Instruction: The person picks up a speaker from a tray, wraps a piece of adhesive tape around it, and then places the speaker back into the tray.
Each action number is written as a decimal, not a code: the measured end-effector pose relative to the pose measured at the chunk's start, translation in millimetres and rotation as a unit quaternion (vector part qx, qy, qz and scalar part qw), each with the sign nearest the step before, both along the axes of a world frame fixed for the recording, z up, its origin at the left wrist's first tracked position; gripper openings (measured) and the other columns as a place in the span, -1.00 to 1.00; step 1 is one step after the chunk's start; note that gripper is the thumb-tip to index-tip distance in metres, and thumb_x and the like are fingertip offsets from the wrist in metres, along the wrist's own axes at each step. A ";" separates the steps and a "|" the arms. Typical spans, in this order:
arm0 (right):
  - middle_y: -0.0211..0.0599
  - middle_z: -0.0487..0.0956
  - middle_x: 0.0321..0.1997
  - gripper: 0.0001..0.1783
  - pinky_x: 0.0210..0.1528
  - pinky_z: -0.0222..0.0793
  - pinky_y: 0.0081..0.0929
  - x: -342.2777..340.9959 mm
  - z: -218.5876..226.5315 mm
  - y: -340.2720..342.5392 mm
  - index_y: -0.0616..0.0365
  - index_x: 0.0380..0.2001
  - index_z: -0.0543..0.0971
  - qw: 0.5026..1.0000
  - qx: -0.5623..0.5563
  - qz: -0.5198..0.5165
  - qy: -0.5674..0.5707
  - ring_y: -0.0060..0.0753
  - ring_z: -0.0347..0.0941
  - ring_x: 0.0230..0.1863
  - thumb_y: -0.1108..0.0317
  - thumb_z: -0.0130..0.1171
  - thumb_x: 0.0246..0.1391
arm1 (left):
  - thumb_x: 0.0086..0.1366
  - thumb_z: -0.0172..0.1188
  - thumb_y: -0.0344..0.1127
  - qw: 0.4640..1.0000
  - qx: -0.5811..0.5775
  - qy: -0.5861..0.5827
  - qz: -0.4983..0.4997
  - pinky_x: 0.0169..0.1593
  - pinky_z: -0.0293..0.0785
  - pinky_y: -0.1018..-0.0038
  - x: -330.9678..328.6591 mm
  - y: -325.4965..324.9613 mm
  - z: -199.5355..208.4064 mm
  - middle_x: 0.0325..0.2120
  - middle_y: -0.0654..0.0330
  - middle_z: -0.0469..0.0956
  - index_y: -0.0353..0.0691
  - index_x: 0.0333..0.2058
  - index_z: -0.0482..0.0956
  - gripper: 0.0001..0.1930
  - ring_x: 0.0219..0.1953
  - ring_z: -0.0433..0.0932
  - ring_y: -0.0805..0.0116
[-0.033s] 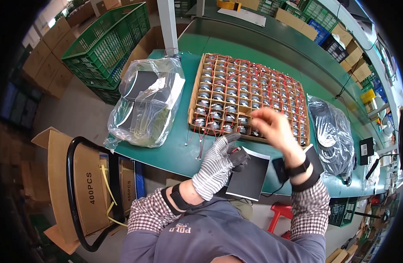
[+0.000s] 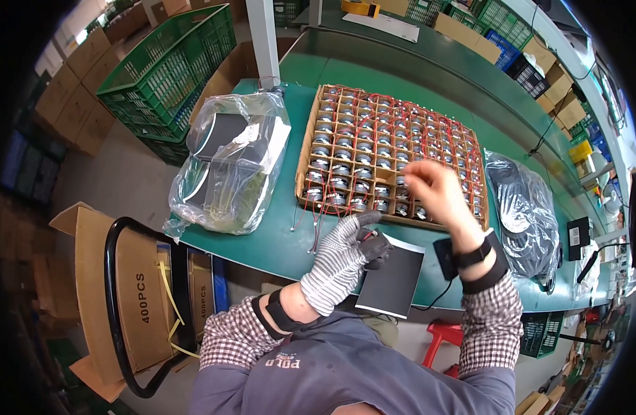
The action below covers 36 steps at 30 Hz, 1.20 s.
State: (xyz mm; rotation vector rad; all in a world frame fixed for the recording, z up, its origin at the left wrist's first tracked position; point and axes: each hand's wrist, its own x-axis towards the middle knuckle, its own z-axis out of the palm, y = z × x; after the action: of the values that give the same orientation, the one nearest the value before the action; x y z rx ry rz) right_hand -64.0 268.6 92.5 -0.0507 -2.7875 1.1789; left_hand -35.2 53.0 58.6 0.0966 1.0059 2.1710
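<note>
My left hand (image 2: 345, 256), in a striped grey-white glove with dark fingertips, is closed in front of the tray. A bit of red shows by its fingers, but what they hold is hidden. My bare right hand (image 2: 439, 196) hovers over the near right part of the cardboard tray (image 2: 301, 181), fingertips pinched together. Anything between them is too small to make out. Small round speakers (image 2: 364, 158) with red wires fill most of the tray's divided cells. One cell (image 2: 385, 175) near my right fingertips shows bare cardboard. Beneath the left hand lies a black sheet (image 2: 392, 280) with a pale edge.
A clear plastic bag with black flat pieces (image 2: 228, 166) lies left of the tray. Another bag of dark round parts (image 2: 522, 214) sits at right. A small black device with a cable (image 2: 444, 259) is by my right wrist. Green crates (image 2: 169, 76) and a chair (image 2: 114, 304) stand left.
My right hand has shifted slightly up and to the right, its fingertips still together. My left hand stays nearly in place.
</note>
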 end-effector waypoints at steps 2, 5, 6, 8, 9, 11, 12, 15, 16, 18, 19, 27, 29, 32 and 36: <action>-0.28 0.57 -0.37 -0.81 -0.32 0.41 -0.55 -21.4 1.7 24.1 0.26 -0.33 0.56 0.994 0.087 -0.028 0.055 -0.53 0.48 -0.36 0.41 0.19 -0.06 | 0.12 0.21 -0.42 1.000 0.014 0.001 -0.005 -0.31 0.45 0.57 -11.7 4.8 -1.6 -0.38 0.21 0.46 -0.28 0.01 0.33 -0.54 -0.37 0.46 0.48; -0.27 0.56 -0.38 -0.80 -0.31 0.40 -0.55 -35.5 5.6 33.1 0.26 -0.33 0.56 0.991 0.109 -0.027 0.070 -0.51 0.48 -0.38 0.41 0.19 -0.07 | 0.09 0.24 -0.41 1.000 0.029 -0.002 0.002 -0.32 0.46 0.55 -29.1 14.2 -1.9 -0.41 0.21 0.47 -0.29 -0.02 0.37 -0.55 -0.40 0.47 0.47; -0.26 0.55 -0.38 -0.80 -0.31 0.40 -0.55 -37.6 5.1 34.9 0.26 -0.33 0.56 0.990 0.118 -0.028 0.076 -0.50 0.48 -0.39 0.42 0.20 -0.07 | 0.08 0.25 -0.41 0.998 -0.043 0.053 0.008 -0.32 0.46 0.54 -38.4 18.8 3.7 -0.41 0.21 0.48 -0.30 -0.04 0.40 -0.56 -0.39 0.48 0.45; -0.25 0.55 -0.39 -0.80 -0.32 0.40 -0.55 -36.0 4.5 36.2 0.27 -0.34 0.56 0.993 0.100 -0.024 0.064 -0.49 0.47 -0.40 0.42 0.20 -0.08 | 0.05 0.27 -0.40 0.969 -0.184 0.163 0.017 -0.32 0.47 0.53 -58.2 29.3 12.9 -0.41 0.21 0.49 -0.32 -0.10 0.44 -0.60 -0.38 0.50 0.42; -0.24 0.55 -0.39 -0.80 -0.32 0.39 -0.54 -33.8 4.8 36.1 0.27 -0.34 0.56 0.995 0.085 -0.018 0.055 -0.48 0.47 -0.40 0.42 0.20 -0.08 | 0.05 0.27 -0.40 0.969 -0.187 0.162 0.016 -0.32 0.47 0.53 -67.5 34.5 11.2 -0.41 0.21 0.49 -0.32 -0.10 0.44 -0.60 -0.38 0.50 0.42; -0.23 0.55 -0.39 -0.81 -0.33 0.39 -0.53 -29.4 6.7 38.9 0.27 -0.35 0.56 0.996 0.070 -0.017 0.044 -0.47 0.47 -0.41 0.43 0.20 -0.09 | 0.01 0.31 -0.39 0.935 -0.248 0.255 0.013 -0.31 0.47 0.53 -86.0 47.3 0.7 -0.42 0.19 0.51 -0.32 -0.15 0.47 -0.61 -0.38 0.51 0.41; -0.20 0.55 -0.40 -0.81 -0.32 0.40 -0.48 -27.0 8.5 40.9 0.25 -0.37 0.57 0.995 0.088 0.000 0.051 -0.38 0.49 -0.40 0.41 0.19 -0.10 | -0.01 0.33 -0.38 0.913 -0.275 0.300 0.011 -0.30 0.47 0.52 -93.2 53.8 -2.2 -0.43 0.18 0.52 -0.33 -0.17 0.49 -0.61 -0.38 0.51 0.41; -0.13 0.55 -0.42 -0.83 -0.31 0.42 -0.39 -21.4 11.4 50.1 0.21 -0.41 0.57 0.990 0.124 0.031 0.066 -0.20 0.52 -0.37 0.39 0.18 -0.13 | -0.04 0.35 -0.31 0.851 -0.371 0.372 -0.027 -0.28 0.47 0.48 -111.8 68.5 2.1 -0.44 0.13 0.54 -0.32 -0.20 0.50 -0.60 -0.38 0.52 0.36; -0.15 0.55 -0.43 -0.83 -0.33 0.41 -0.42 -20.9 10.5 52.9 0.23 -0.40 0.57 0.991 0.114 0.045 0.047 -0.25 0.50 -0.40 0.41 0.18 -0.13 | -0.05 0.36 -0.27 0.813 -0.417 0.404 -0.043 -0.26 0.47 0.46 -115.0 71.3 2.9 -0.44 0.10 0.55 -0.32 -0.21 0.51 -0.59 -0.38 0.53 0.33; -0.19 0.54 -0.46 -0.84 -0.38 0.38 -0.48 -20.0 8.1 57.2 0.26 -0.40 0.56 0.993 0.094 0.075 0.010 -0.35 0.48 -0.46 0.46 0.19 -0.12 | -0.05 0.35 -0.24 0.779 -0.452 0.430 -0.056 -0.25 0.47 0.42 -115.8 76.4 5.8 -0.42 0.08 0.54 -0.31 -0.22 0.51 -0.58 -0.38 0.53 0.28; -0.19 0.54 -0.46 -0.84 -0.38 0.38 -0.48 -19.4 6.3 58.2 0.26 -0.40 0.56 0.993 0.093 0.075 0.010 -0.35 0.48 -0.46 0.46 0.19 -0.12 | -0.05 0.35 -0.20 0.744 -0.485 0.455 -0.068 -0.23 0.47 0.38 -115.6 78.7 7.2 -0.40 0.05 0.53 -0.31 -0.22 0.51 -0.57 -0.37 0.53 0.23; -0.16 0.54 -0.51 -0.85 -0.38 0.40 -0.43 -13.6 5.4 55.8 0.26 -0.42 0.56 0.985 0.147 0.093 0.009 -0.26 0.50 -0.46 0.45 0.19 -0.14 | -0.01 0.28 -0.14 0.618 -0.547 0.564 -0.012 -0.19 0.45 0.25 -110.3 90.9 1.7 -0.30 -0.01 0.45 -0.25 -0.27 0.52 -0.63 -0.27 0.50 0.03; -0.16 0.55 -0.49 -0.84 -0.34 0.41 -0.36 -11.7 5.5 56.1 0.20 -0.43 0.57 0.984 0.146 0.098 0.003 -0.19 0.51 -0.41 0.39 0.16 -0.14 | 0.00 0.27 -0.16 0.611 -0.546 0.573 -0.006 -0.18 0.45 0.24 -107.1 90.6 4.3 -0.28 0.00 0.43 -0.25 -0.28 0.52 -0.65 -0.25 0.50 0.03; -0.16 0.55 -0.49 -0.84 -0.34 0.41 -0.36 -11.4 4.6 57.5 0.20 -0.43 0.57 0.983 0.152 0.098 0.000 -0.18 0.51 -0.41 0.38 0.16 -0.14 | 0.01 0.23 -0.20 0.578 -0.556 0.594 -0.068 -0.16 0.44 0.21 -106.7 83.9 5.8 -0.27 0.01 0.43 -0.24 -0.27 0.52 -0.68 -0.24 0.48 0.03; -0.16 0.54 -0.50 -0.85 -0.37 0.41 -0.41 -20.2 5.4 57.3 0.25 -0.43 0.56 0.981 0.167 0.093 -0.008 -0.24 0.51 -0.44 0.44 0.19 -0.15 | 0.04 0.19 -0.27 0.552 -0.495 0.669 -0.040 -0.17 0.44 0.20 -113.1 74.1 -14.0 -0.27 0.02 0.43 -0.24 -0.29 0.52 -0.74 -0.26 0.48 0.03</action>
State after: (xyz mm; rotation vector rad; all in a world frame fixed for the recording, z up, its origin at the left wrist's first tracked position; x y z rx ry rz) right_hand -84.2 325.9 97.9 0.2363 -3.0163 0.7245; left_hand -148.3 127.0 44.7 1.3283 2.7688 0.7350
